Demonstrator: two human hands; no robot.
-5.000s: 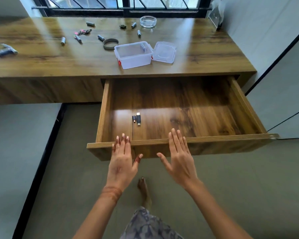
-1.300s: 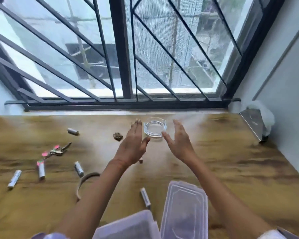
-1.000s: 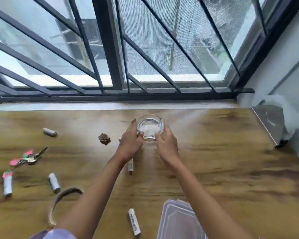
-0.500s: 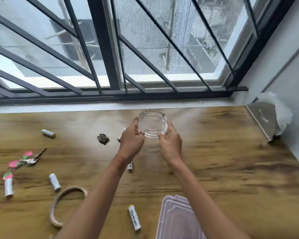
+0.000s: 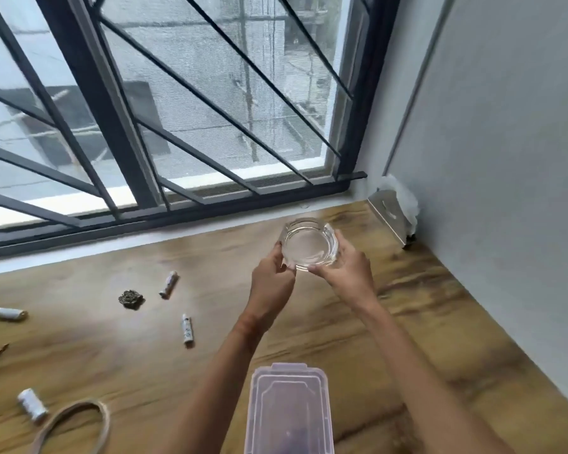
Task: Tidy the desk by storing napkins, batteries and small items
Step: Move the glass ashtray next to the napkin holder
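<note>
Left hand and right hand grip clear glass ashtray between fingertips, raised over wooden desk at 12 o'clock. Batteries scattered at 9 o'clock, label print blurred, unreadable. Clear plastic lid at 6 o'clock. Napkin holder in 2 o'clock corner.

Since a second ago both hands have lifted the glass ashtray off the desk, rightward toward the napkin holder.
</note>
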